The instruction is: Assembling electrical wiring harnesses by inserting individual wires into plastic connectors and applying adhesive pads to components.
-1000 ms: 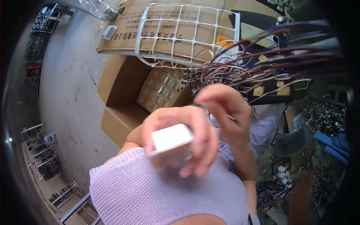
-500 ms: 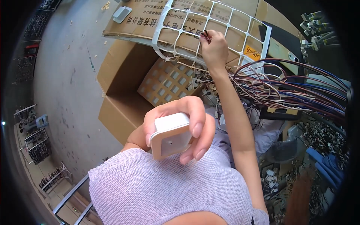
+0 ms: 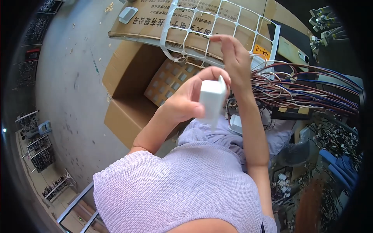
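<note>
My left hand holds a small white plastic housing, boxy with rounded corners and a thin rim, turned on edge above my lap and slightly blurred. Beyond it, my right hand is raised over the white plastic grid. Its index finger stretches to the left, apart from the thumb; the other fingers are mostly hidden, and nothing shows between them. A bundle of brown, white and blue wires runs off to the right beside that wrist. Another white housing sits by my lap, near my right forearm.
The grid lies on a cardboard box with one white housing at its far left corner. Below is an open carton with a cardboard divider. A phone lies at right. Loose connectors heap up at far right.
My left hand has moved up and away from my chest, turning the housing on edge. My right hand has shifted right and down; the dark wire ends it pinched no longer show.
</note>
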Demonstrator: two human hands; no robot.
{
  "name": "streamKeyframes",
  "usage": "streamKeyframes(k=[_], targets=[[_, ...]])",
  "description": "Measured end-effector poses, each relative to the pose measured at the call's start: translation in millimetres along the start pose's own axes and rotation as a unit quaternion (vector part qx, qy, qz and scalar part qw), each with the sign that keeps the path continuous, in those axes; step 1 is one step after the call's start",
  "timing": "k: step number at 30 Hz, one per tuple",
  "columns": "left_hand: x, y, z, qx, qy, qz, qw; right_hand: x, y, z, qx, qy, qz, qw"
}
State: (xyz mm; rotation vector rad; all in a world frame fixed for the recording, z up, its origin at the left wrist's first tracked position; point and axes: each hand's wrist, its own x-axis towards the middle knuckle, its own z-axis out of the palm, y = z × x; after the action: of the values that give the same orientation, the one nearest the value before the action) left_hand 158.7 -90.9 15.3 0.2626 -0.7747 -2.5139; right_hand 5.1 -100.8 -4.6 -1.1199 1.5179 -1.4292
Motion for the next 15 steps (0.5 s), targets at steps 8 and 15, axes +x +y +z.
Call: streamKeyframes(k=[8,15], targets=[[12,-21,22,0.263,0.060,0.037,0.962,-135,-74,-83,0.028,0.117,-0.088,0.989],[32,-73,72,0.048,0.016,-0.159,0.986,-211,-79,-131,-0.067,0.263,-0.043,0.961]])
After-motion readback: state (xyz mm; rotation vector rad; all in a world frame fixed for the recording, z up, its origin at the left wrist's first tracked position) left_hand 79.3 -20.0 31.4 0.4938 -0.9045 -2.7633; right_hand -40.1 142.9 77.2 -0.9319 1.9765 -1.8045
